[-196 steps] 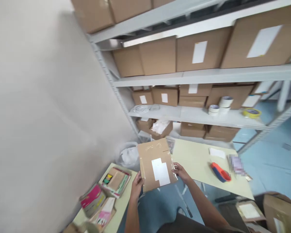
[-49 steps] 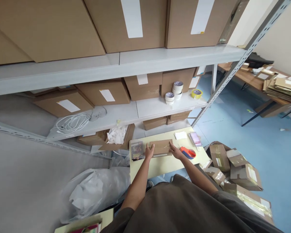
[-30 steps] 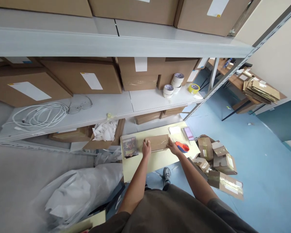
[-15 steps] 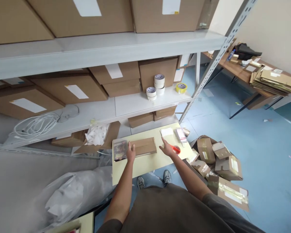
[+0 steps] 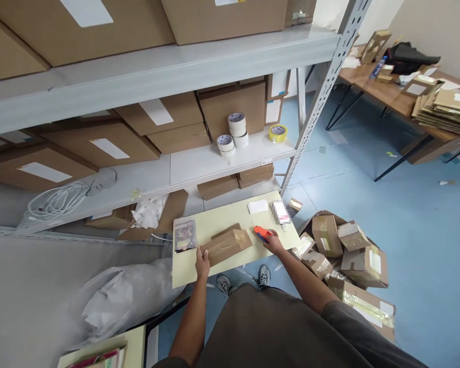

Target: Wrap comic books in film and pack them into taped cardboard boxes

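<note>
My left hand (image 5: 203, 263) is closed on the left end of a flat brown cardboard box (image 5: 228, 247), thumb on top at the edge. Clear tape runs over the box's right part, and a flap shows at its back. To the right, my right hand (image 5: 274, 244) grips an orange tape dispenser (image 5: 261, 233), which points left towards the box. Its fingers are partly hidden. A clear-wrapped item with a dark printed cover (image 5: 185, 235) lies left of the box on the pale yellow table (image 5: 187, 273).
White paper (image 5: 257, 206) and a blurred-out item (image 5: 280, 212) lie at the table's back right. Shelving (image 5: 199, 168) behind bears boxes, tape rolls (image 5: 236, 124) and a coiled cable (image 5: 59, 199). Used cartons (image 5: 362, 260) are heaped on the floor at right.
My right hand, open beside the dispenser before, now holds it and has turned it leftward. The box has been turned over or tilted, showing its taped face, and moved nearer me.
</note>
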Demonstrator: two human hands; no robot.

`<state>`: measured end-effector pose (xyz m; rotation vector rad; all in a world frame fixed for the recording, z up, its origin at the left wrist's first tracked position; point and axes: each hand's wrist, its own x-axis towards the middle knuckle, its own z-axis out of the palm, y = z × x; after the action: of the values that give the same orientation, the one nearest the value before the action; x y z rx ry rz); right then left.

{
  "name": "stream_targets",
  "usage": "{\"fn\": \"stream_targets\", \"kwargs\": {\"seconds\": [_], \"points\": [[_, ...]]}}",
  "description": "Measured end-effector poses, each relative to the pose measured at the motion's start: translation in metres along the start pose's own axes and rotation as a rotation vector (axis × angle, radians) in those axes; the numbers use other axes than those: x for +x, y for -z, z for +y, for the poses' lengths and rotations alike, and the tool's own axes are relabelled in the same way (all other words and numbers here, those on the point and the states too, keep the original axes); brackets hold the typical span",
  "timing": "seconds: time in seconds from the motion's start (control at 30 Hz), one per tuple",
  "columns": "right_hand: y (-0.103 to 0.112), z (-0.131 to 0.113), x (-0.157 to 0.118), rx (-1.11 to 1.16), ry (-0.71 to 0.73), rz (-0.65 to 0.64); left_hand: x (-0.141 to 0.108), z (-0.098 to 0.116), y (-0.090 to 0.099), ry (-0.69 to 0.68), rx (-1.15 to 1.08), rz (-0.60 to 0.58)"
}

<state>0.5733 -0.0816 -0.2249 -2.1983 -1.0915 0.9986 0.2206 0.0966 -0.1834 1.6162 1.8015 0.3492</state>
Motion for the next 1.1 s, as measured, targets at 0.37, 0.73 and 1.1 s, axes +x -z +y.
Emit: {"fn": "stream_targets", "kwargs": {"seconds": [0.37, 0.73, 1.1], "points": [[0.002, 0.005, 0.006, -0.072, -0.242, -0.003, 0.04, 0.052, -0.016, -0.041, 0.029, -0.024], [0.025, -0.074, -0.035, 0.336, 0.157, 0.057, 0.031, 0.07, -0.047, -0.169, -0.086, -0.087], [0.004, -0.13, -0.008, 0.304, 0.275, -0.258, 0.029, 0.067, -0.045, -0.162, -0.25, -0.122]]}}
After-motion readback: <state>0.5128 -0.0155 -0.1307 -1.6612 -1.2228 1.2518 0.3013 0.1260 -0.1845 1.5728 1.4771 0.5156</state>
